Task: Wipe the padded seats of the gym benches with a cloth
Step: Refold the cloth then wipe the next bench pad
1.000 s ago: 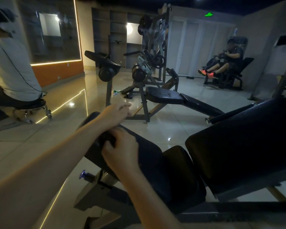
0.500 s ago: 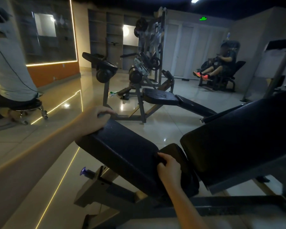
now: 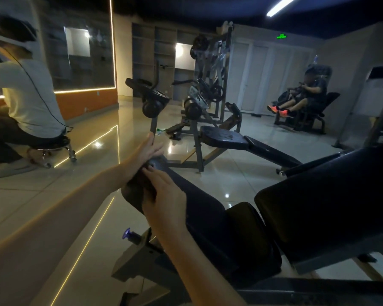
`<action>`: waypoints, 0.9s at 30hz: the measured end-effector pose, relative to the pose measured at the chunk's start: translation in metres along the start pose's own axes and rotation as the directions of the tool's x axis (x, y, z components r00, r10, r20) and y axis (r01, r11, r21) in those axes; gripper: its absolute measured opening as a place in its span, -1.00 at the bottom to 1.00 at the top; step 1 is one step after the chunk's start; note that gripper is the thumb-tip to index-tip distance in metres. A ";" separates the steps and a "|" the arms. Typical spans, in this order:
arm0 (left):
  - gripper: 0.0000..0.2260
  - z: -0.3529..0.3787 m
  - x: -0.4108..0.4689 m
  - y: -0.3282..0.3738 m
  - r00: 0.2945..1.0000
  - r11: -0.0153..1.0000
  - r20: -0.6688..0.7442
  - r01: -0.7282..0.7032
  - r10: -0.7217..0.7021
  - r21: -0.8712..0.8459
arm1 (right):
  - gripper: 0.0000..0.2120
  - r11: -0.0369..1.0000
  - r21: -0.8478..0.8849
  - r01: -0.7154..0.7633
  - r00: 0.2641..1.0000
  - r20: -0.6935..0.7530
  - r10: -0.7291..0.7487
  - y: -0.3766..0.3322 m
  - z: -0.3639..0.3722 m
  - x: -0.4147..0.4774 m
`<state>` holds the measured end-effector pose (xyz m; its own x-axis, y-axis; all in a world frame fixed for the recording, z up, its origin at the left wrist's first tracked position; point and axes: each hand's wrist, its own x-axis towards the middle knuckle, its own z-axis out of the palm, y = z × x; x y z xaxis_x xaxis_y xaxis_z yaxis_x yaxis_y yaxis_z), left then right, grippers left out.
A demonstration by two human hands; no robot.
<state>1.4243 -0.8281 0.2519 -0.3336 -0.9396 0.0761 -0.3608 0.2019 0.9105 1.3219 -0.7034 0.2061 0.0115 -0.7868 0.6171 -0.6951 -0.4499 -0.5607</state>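
Black vinyl is your target: the seat pad (image 3: 205, 200) of the nearest bench runs its long axis from just past your fingertips back wrist-ward, ending at the gap before the backrest pad (image 3: 318, 206), which sits wrist-side & to the right.

R grip (image 3: 164, 195) lies on the pad's far end, fingers straight and flat, pressing a dark bunched cloth (image 3: 138, 186) that sits under and just left of them. Cloth vs. vinyl is hard to split in this light, so take its outline as approx. Can't tell if the thumb tucks any of it.

L grip (image 3: 149, 149) is spread apart too, fingers straight, palm edge against the pad's end corner just beyond the R fingertips. It touches the pad and holds nothing.

So the R grip is the one on the cloth, and nearly all the pad's length lies wrist-ward of it. My read: the next stroke is a pull back along the long axis, w/ the L grip bracing the end.

Edges: left of both grips the pad drops off to the floor tiles (image 3: 86, 206), and part of the cloth already looks draped over that side, so mind it there. The seat/backrest gap is your stop.

A purple knob (image 3: 127, 233) sits on the frame below & wrist-ward of the R grip, off the stroke line.

Room: open floor lies beyond the L grip before the next bench (image 3: 226, 138). A person on a stool (image 3: 31, 102) is well off to the left.
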 end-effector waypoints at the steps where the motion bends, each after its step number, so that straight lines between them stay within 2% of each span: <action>1: -0.38 0.002 -0.006 0.006 1.000 0.999 0.013 0.019 -0.019 0.035 | -0.61 0.998 -0.048 0.043 0.999 -0.020 -0.044 0.011 0.000 -0.009; 3: -0.35 0.005 -0.013 0.012 0.999 1.000 0.029 0.012 -0.012 0.005 | -0.60 0.988 -0.129 0.080 0.993 -0.080 -0.091 0.040 -0.002 -0.030; 7: -0.06 0.006 -0.036 0.023 0.998 0.999 0.042 0.052 -0.052 -0.012 | -0.68 0.987 -0.163 -0.012 0.979 -0.203 -0.022 0.093 -0.018 -0.075; 9: -0.10 0.009 -0.046 0.022 0.999 0.999 0.013 0.047 -0.047 -0.020 | -0.67 0.983 -0.171 -0.070 0.975 -0.220 0.032 0.109 -0.026 -0.094; 11: -0.34 0.013 -0.055 0.017 0.998 0.999 -0.054 0.026 -0.028 -0.034 | -0.63 0.977 -0.173 -0.127 0.962 -0.260 0.079 0.116 -0.032 -0.107; 13: -0.51 0.017 -0.072 0.009 0.994 0.985 -0.080 -0.066 0.079 0.159 | -0.61 0.977 -0.116 -0.179 0.929 -0.348 0.128 0.112 -0.031 -0.110; 16: -0.38 0.019 -0.095 -0.006 0.970 0.851 -0.054 -0.181 0.237 0.494 | -0.67 0.979 -0.020 -0.205 0.884 -0.434 0.176 0.085 -0.018 -0.094; 19: -0.34 0.010 -0.106 -0.011 0.955 0.811 -0.053 -0.217 0.291 0.543 | -0.64 0.992 -0.052 -0.116 0.921 -0.380 0.088 0.041 0.002 -0.058; 22: -0.51 -0.002 -0.112 0.000 0.946 0.768 0.043 -0.287 0.321 0.572 | -0.60 0.998 -0.058 -0.014 0.960 -0.278 -0.003 0.011 0.019 -0.027; 24: -0.61 -0.005 -0.113 0.006 0.935 0.728 0.091 -0.325 0.342 0.603 | -0.63 0.993 -0.085 0.077 0.964 -0.250 -0.096 0.014 0.018 -0.026; 27: -0.58 0.003 -0.112 0.013 0.946 0.624 0.134 -0.297 0.294 0.723 | -0.69 0.967 -0.150 0.207 0.936 -0.258 -0.240 0.054 0.004 -0.051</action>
<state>1.4541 -0.7189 0.2539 -0.5385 -0.7927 0.2857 -0.7557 0.6044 0.2523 1.2866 -0.6893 0.1419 -0.0080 -0.5192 0.8546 -0.7774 -0.5343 -0.3319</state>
